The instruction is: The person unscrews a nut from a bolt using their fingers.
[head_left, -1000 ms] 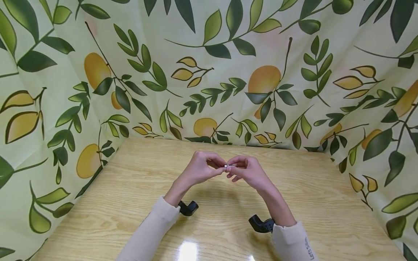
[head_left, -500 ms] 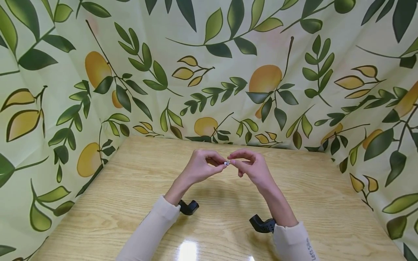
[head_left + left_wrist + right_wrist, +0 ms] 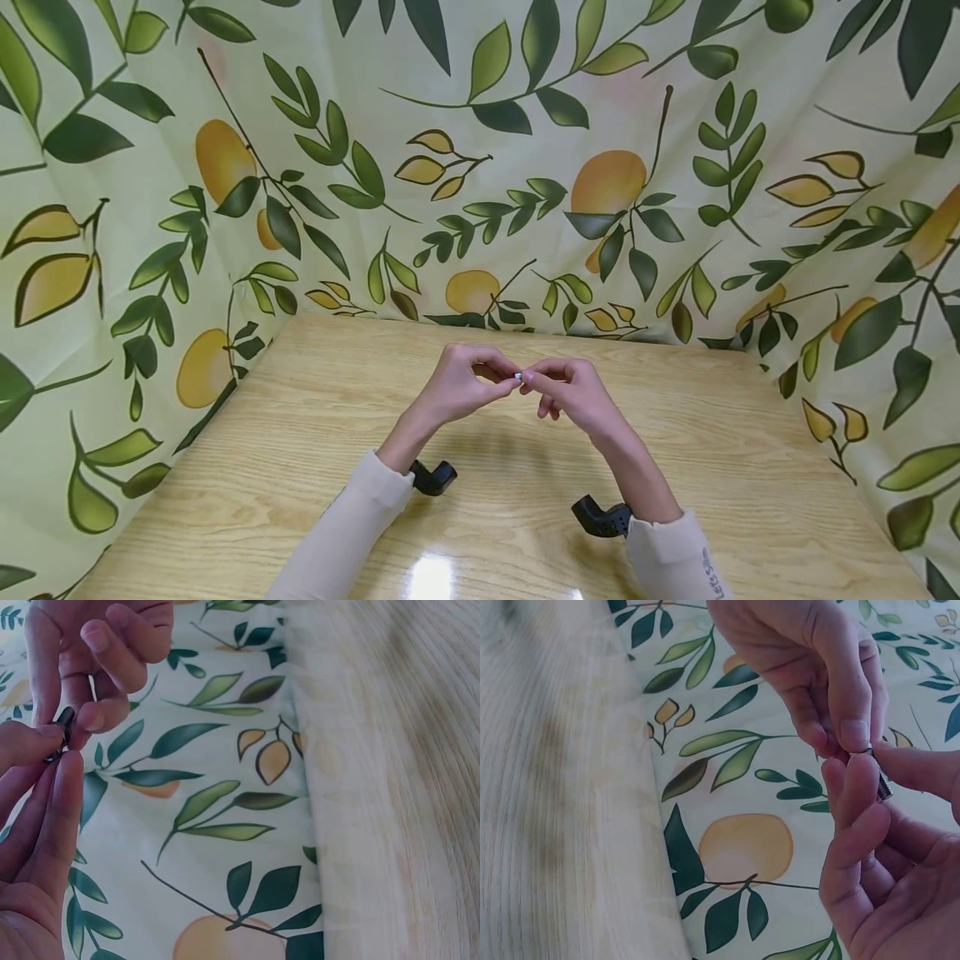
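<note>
Over the table, both hands meet at a small metal bolt (image 3: 518, 377), mostly covered by fingertips. My left hand (image 3: 461, 387) pinches one end between thumb and fingers. From the other side, my right hand (image 3: 573, 390) has its thumb and index finger on the bolt, its other fingers curled loosely below. Ridged thread on the bolt (image 3: 885, 786) shows between the right fingers in the right wrist view. In the left wrist view a dark end of the bolt (image 3: 65, 717) sticks out past the left thumb.
A light wooden table (image 3: 337, 417) lies below the hands. Cloth (image 3: 420, 217) printed with leaves and fruit stands behind and at both sides. Black curved mounts (image 3: 433, 478) sit at both wrists, by the light sleeves (image 3: 348, 521).
The right fingers have shifted on the bolt: half a second ago they were raised with more of it showing, and now they close over it again. The left hand stays almost still.
</note>
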Demonstrator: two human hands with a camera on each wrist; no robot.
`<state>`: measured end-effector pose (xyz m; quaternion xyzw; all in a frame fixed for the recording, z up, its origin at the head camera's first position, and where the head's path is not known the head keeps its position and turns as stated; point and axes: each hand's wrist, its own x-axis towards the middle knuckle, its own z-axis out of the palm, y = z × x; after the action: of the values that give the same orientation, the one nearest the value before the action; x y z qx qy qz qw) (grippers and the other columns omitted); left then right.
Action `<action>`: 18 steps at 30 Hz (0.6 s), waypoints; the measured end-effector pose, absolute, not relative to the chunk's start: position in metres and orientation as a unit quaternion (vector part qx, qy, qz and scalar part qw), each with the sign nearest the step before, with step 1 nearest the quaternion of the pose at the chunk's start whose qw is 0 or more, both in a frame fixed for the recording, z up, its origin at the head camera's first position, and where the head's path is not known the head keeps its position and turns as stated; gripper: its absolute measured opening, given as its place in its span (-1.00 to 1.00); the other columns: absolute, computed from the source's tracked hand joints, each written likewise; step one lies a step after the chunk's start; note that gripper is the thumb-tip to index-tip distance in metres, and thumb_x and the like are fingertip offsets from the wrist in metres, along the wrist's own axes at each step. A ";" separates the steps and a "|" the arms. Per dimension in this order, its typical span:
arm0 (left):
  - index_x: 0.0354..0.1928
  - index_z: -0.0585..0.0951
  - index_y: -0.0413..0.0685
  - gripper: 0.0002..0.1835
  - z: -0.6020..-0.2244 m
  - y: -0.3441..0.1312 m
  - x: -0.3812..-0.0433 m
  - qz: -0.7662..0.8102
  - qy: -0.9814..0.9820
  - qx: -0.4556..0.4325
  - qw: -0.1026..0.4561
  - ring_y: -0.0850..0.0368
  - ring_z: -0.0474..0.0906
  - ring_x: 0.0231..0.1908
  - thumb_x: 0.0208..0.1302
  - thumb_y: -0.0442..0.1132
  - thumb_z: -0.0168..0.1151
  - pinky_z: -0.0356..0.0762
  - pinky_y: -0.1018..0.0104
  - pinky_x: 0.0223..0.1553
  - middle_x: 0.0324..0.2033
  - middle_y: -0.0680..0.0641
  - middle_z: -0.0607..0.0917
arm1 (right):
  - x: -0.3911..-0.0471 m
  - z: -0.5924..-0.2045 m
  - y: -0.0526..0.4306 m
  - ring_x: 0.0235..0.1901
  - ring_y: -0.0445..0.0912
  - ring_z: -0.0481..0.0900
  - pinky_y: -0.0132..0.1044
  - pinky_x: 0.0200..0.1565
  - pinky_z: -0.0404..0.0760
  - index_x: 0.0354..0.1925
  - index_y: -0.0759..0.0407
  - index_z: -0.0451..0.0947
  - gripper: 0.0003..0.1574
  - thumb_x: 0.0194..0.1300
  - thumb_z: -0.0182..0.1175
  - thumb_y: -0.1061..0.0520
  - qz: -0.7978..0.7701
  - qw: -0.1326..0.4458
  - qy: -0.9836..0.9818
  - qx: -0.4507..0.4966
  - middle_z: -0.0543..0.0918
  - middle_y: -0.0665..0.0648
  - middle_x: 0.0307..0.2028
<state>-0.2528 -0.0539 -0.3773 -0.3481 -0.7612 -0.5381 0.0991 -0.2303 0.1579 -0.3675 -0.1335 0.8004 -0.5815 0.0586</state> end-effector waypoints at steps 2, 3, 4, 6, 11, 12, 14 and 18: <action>-0.28 0.81 -0.15 -0.93 -0.377 -0.054 -0.253 -0.538 -0.761 -0.348 0.098 0.28 0.75 -0.41 0.19 -0.40 0.49 0.79 0.35 -0.27 -0.39 -0.07 0.83 | -0.230 -0.368 0.158 -0.58 -0.14 0.61 -0.35 -0.51 0.57 -0.01 0.36 0.68 -0.63 0.45 0.29 0.07 -0.586 0.053 0.797 -0.136 0.74 0.12 -0.24; -0.28 0.81 -0.16 -0.93 -0.377 -0.054 -0.253 -0.538 -0.762 -0.348 0.098 0.27 0.75 -0.41 0.19 -0.40 0.49 0.79 0.35 -0.26 -0.39 -0.07 0.83 | -0.230 -0.368 0.158 -0.57 -0.14 0.62 -0.35 -0.50 0.57 0.00 0.37 0.68 -0.64 0.44 0.30 0.08 -0.589 0.050 0.795 -0.138 0.73 0.13 -0.22; -0.28 0.80 -0.16 -0.93 -0.377 -0.054 -0.253 -0.538 -0.762 -0.348 0.098 0.28 0.75 -0.41 0.18 -0.40 0.49 0.79 0.36 -0.26 -0.39 -0.07 0.83 | -0.230 -0.368 0.158 -0.57 -0.14 0.63 -0.35 -0.50 0.58 0.01 0.37 0.67 -0.64 0.43 0.31 0.10 -0.591 0.047 0.793 -0.140 0.73 0.14 -0.21; -0.28 0.80 -0.17 -0.92 -0.376 -0.054 -0.253 -0.537 -0.763 -0.347 0.099 0.27 0.75 -0.40 0.17 -0.41 0.49 0.79 0.36 -0.26 -0.39 -0.08 0.83 | -0.229 -0.368 0.158 -0.56 -0.14 0.64 -0.35 -0.49 0.60 0.02 0.37 0.67 -0.65 0.41 0.33 0.12 -0.594 0.042 0.790 -0.144 0.73 0.15 -0.18; -0.28 0.80 -0.17 -0.91 -0.376 -0.055 -0.252 -0.538 -0.762 -0.345 0.104 0.26 0.75 -0.40 0.16 -0.41 0.49 0.79 0.37 -0.26 -0.38 -0.08 0.83 | -0.229 -0.368 0.158 -0.56 -0.12 0.64 -0.35 -0.49 0.59 0.03 0.35 0.67 -0.66 0.40 0.34 0.14 -0.596 0.029 0.787 -0.157 0.73 0.19 -0.15; -0.28 0.80 -0.18 -0.92 -0.376 -0.055 -0.252 -0.539 -0.762 -0.344 0.105 0.26 0.75 -0.40 0.17 -0.41 0.49 0.79 0.37 -0.27 -0.38 -0.08 0.83 | -0.229 -0.368 0.158 -0.55 -0.12 0.64 -0.35 -0.50 0.59 0.03 0.35 0.68 -0.65 0.40 0.34 0.13 -0.597 0.026 0.786 -0.159 0.74 0.20 -0.15; -0.28 0.80 -0.18 -0.92 -0.376 -0.055 -0.252 -0.539 -0.761 -0.344 0.108 0.25 0.76 -0.39 0.18 -0.40 0.50 0.79 0.37 -0.27 -0.38 -0.09 0.84 | -0.228 -0.367 0.158 -0.55 -0.13 0.64 -0.36 -0.50 0.59 0.04 0.35 0.67 -0.64 0.43 0.32 0.11 -0.600 0.022 0.784 -0.157 0.74 0.20 -0.15; -0.28 0.81 -0.17 -0.93 -0.375 -0.055 -0.252 -0.538 -0.762 -0.344 0.110 0.25 0.77 -0.40 0.19 -0.38 0.50 0.79 0.39 -0.27 -0.38 -0.08 0.84 | -0.228 -0.367 0.157 -0.55 -0.14 0.65 -0.37 -0.50 0.60 0.05 0.37 0.67 -0.62 0.46 0.29 0.09 -0.610 0.014 0.777 -0.151 0.75 0.15 -0.17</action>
<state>-0.2520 -0.0549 -0.3754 -0.3438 -0.7619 -0.5378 0.1098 -0.2281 0.1568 -0.3671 -0.1513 0.7773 -0.6105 0.0141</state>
